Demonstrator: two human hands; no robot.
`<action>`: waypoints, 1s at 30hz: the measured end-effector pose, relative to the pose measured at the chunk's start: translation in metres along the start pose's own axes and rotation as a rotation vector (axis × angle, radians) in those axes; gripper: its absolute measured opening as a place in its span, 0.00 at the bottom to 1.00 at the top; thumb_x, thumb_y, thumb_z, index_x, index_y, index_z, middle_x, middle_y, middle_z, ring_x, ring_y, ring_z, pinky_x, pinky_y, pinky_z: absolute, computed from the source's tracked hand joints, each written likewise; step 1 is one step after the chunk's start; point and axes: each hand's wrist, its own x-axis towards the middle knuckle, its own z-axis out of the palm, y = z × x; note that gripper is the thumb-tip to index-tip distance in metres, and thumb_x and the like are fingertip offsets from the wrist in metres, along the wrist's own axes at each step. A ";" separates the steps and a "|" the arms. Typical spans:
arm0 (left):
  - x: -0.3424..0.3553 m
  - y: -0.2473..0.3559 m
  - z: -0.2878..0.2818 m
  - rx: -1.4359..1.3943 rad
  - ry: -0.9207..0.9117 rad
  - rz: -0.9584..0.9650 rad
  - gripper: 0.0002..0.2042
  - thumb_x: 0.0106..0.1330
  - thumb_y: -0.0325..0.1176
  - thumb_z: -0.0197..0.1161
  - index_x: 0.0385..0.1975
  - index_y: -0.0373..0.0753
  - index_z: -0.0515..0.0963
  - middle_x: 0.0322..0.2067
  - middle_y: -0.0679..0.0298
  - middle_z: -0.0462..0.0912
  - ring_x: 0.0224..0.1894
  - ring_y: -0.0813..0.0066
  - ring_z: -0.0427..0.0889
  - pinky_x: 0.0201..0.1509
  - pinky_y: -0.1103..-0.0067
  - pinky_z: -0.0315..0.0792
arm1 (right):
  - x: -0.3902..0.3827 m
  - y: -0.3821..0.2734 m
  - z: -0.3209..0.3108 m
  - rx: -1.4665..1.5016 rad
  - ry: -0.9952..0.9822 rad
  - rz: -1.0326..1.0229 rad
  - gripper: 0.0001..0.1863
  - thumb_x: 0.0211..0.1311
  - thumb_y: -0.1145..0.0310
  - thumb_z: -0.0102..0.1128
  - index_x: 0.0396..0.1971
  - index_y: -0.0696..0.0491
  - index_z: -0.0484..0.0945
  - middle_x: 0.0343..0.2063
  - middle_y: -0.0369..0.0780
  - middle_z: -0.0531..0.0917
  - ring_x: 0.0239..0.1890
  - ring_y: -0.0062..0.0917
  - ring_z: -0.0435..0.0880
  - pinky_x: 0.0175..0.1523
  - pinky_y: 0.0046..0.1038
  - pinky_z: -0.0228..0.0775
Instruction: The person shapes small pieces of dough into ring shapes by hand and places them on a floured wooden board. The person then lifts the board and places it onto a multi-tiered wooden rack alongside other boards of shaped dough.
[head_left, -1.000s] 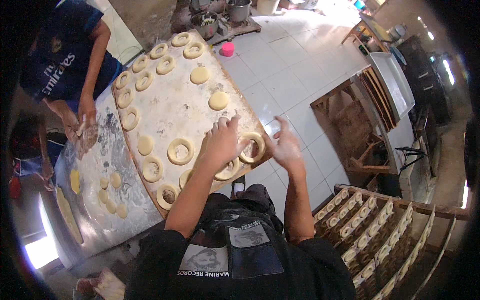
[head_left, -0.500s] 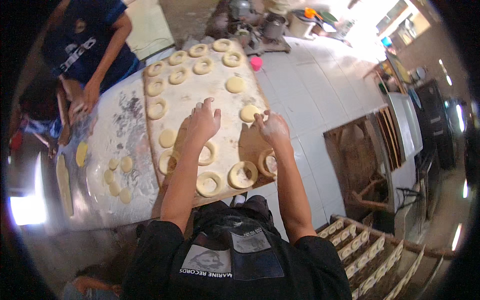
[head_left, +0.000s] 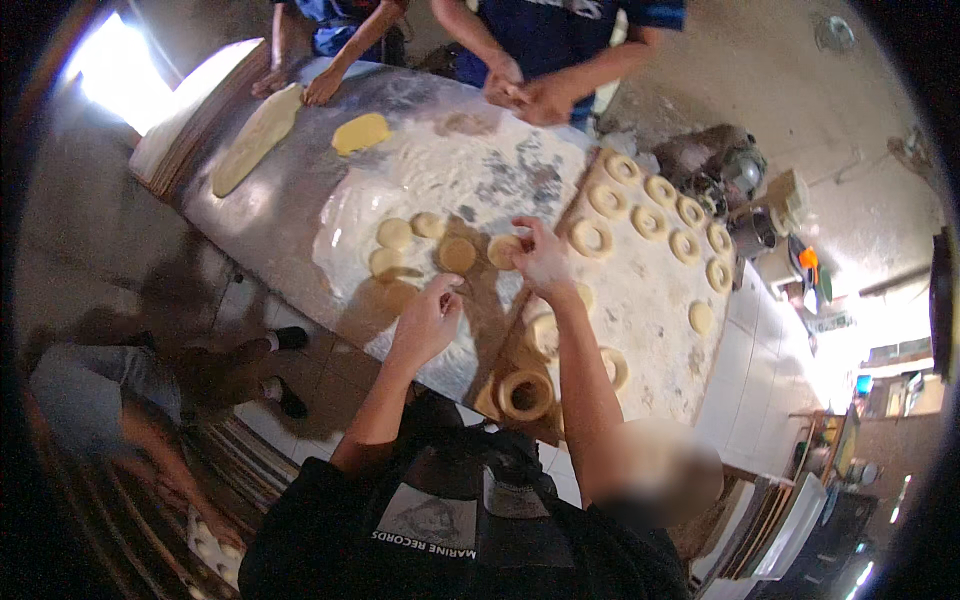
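In the head view my right hand (head_left: 542,262) has curved fingers gripping a pale dough round (head_left: 503,253) at the near side of the floury metal tabletop (head_left: 260,235). My left hand (head_left: 430,315) hovers lower left, fingers loosely curved and apart, with nothing visible in it. Its fingertips are just below several flat dough rounds (head_left: 393,233). Right of my hands, a floured wooden board (head_left: 655,285) carries several dough rings (head_left: 590,237); some near ones are partly behind my right forearm.
Two co-workers' hands (head_left: 320,88) (head_left: 540,98) work along the far edge, near a long dough strip (head_left: 250,145) and a yellow slab (head_left: 360,133). Another person (head_left: 110,400) is at lower left beside racks. Pots (head_left: 755,230) stand beyond the board; a metal tray (head_left: 790,530) sits at lower right.
The view has swung toward the metal table. My hands have moved left from the board to the dough rounds on the metal, and my right hand has taken hold of one.
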 end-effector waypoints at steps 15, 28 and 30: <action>0.106 -0.069 -0.114 -0.082 -0.008 0.001 0.12 0.66 0.33 0.58 0.45 0.35 0.72 0.26 0.50 0.82 0.31 0.50 0.82 0.35 0.63 0.74 | 0.165 -0.056 0.122 -0.409 -0.231 0.170 0.22 0.50 0.60 0.70 0.42 0.54 0.75 0.42 0.46 0.79 0.46 0.38 0.79 0.51 0.37 0.71; 0.149 -0.021 -0.139 -0.209 -0.105 0.197 0.14 0.54 0.21 0.66 0.42 0.34 0.78 0.34 0.60 0.83 0.37 0.70 0.83 0.39 0.74 0.76 | 0.086 -0.148 0.105 -0.041 0.218 0.076 0.27 0.48 0.76 0.66 0.50 0.51 0.66 0.34 0.35 0.75 0.38 0.23 0.76 0.45 0.27 0.71; 0.149 -0.022 -0.124 -0.060 -0.011 0.346 0.16 0.51 0.19 0.64 0.42 0.36 0.77 0.34 0.61 0.82 0.38 0.66 0.83 0.42 0.71 0.75 | 0.090 -0.121 0.120 -0.066 0.403 -0.200 0.28 0.49 0.77 0.63 0.53 0.52 0.67 0.35 0.36 0.75 0.41 0.23 0.77 0.48 0.28 0.71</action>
